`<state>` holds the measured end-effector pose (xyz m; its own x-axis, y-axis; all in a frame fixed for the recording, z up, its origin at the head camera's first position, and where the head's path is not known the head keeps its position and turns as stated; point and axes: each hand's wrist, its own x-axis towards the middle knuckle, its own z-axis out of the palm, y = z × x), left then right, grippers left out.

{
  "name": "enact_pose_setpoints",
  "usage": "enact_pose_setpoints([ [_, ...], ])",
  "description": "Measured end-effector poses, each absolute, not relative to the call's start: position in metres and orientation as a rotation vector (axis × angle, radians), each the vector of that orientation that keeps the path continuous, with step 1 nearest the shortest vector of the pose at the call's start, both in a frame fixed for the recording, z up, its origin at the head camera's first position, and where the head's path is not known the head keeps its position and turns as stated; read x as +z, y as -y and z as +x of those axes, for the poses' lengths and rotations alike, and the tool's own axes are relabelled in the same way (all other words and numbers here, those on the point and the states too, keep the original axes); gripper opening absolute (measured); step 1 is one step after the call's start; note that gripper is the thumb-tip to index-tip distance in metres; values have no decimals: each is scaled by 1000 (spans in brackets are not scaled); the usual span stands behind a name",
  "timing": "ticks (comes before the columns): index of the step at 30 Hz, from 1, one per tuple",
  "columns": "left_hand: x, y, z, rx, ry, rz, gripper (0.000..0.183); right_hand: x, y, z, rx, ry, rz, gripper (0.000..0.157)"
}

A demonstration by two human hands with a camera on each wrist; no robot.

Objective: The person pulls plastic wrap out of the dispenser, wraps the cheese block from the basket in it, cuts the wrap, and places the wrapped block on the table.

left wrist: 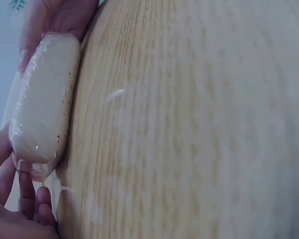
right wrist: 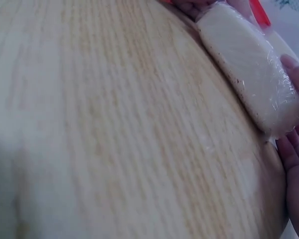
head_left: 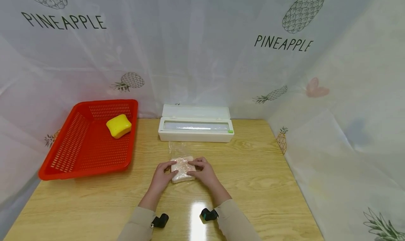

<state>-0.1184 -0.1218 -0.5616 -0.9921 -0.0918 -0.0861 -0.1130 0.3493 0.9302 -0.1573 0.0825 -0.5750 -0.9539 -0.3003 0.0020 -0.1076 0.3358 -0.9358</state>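
A pale, slightly pinkish square block (head_left: 183, 167) lies on the table, covered in shiny clear plastic film. Its side face, seen in the left wrist view, shows small reddish specks near the bottom of the block (left wrist: 50, 94). My left hand (head_left: 161, 176) grips the block's left side, thumb at the near part and fingers at the far part. From the right, my right hand (head_left: 205, 171) holds the other side the same way, its thumb on the film. A loose strip of clear film (head_left: 178, 148) stretches behind the block toward a white cling film dispenser (head_left: 196, 136).
The dispenser stands at the table's back edge with its lid (head_left: 196, 111) raised. At the left is a red plastic basket (head_left: 95, 156) holding a yellow block (head_left: 119, 126). A pineapple-print curtain (head_left: 196, 58) hangs behind and beside the wooden table (head_left: 259, 184).
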Motion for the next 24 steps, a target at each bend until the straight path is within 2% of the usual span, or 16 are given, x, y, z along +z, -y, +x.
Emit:
enact_pose_setpoints([
  [9, -564, 112, -104, 1751, -2693, -241, 37, -581, -87, -148, -1775, -2374, -349, 37],
  [16, -561, 99, -87, 1599, -2782, -251, 55, -573, -86, -135, -1858, -2275, -309, 37],
  [24, -548, 98, -81, 1866, -2549, -160, 55, -553, -94, -113, -1903, -2218, -299, 36],
])
